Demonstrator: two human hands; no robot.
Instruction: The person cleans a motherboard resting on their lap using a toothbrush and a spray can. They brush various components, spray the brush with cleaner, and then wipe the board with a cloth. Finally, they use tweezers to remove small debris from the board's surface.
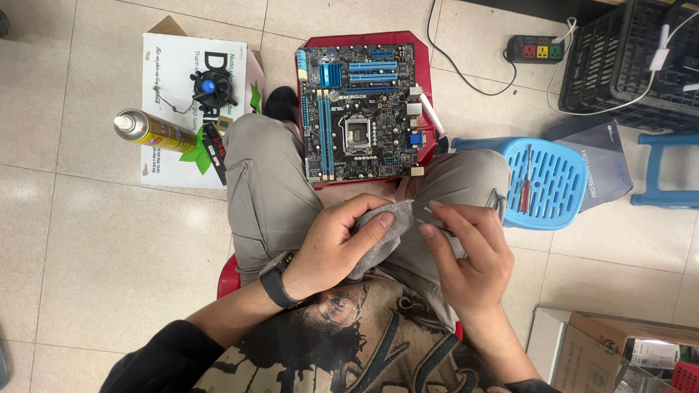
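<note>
Pale floor tiles (109,240) spread out under me, and I sit low on a red stool (227,278) with my knees apart. My left hand (336,244) is closed around a grey cloth (382,236), thumb pressed on top of it, and a black watch (277,280) sits on that wrist. My right hand (466,251) pinches a small thin piece at the cloth's edge between thumb and fingertips; it is too small for me to tell what it is. Both hands rest over my lap, just in front of one dark circuit board (362,109) that lies on a red tray (424,54) between my knees.

To my left, one flat white cardboard sheet (171,109) with green and black print lies on the floor. One round black cooling fan (212,87) with a blue centre stands on it, and one yellow spray can (151,131) lies tilted across its left edge. A dark stick-shaped part (215,149) rests at the sheet's right edge, beside my knee.

To my right stands one light blue slatted plastic stool (557,182) with one red-handled screwdriver (526,182) lying on it. A grey bag (608,164) with pale print lies behind it, and a second blue stool (666,171) shows at the right edge. Farther back, one black power strip (535,49) with coloured sockets lies near one black crate (633,58). An open brown cardboard box (582,349) sits at the lower right corner.
</note>
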